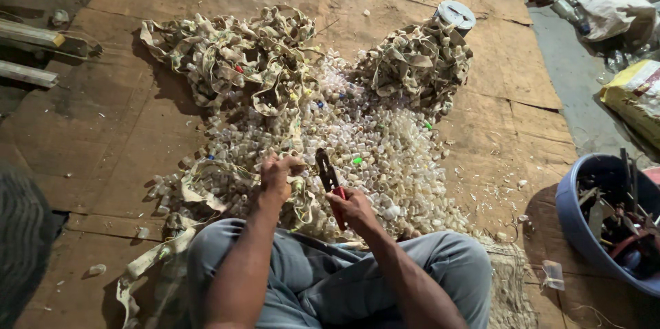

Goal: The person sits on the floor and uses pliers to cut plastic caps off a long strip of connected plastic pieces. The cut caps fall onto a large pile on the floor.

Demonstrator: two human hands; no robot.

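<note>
- Hundreds of small pale plastic rings (371, 143) heaped mid cardboard sheet (124, 123), right in front of the knees; tangled strip piles (227, 54) behind, twd the far edge.
- Left hand (278, 172) clenched on a ring/strip bit at the near side of the heap; can't tell which.
- Right hand (354, 209) grasping red-handled pliers (328, 181), nose pointing at left hand.
- Risk: pliers tip just beside left fingers, a slip likely nips them; cause = small piece, tight grip.
- Risk: loose rings roll underfoot; cut bits may fly.
- Room: bare cardboard left side + far right corner. Blue tub (605, 219) of tools hems right edge; metal bars (31, 33) at the left edge.
</note>
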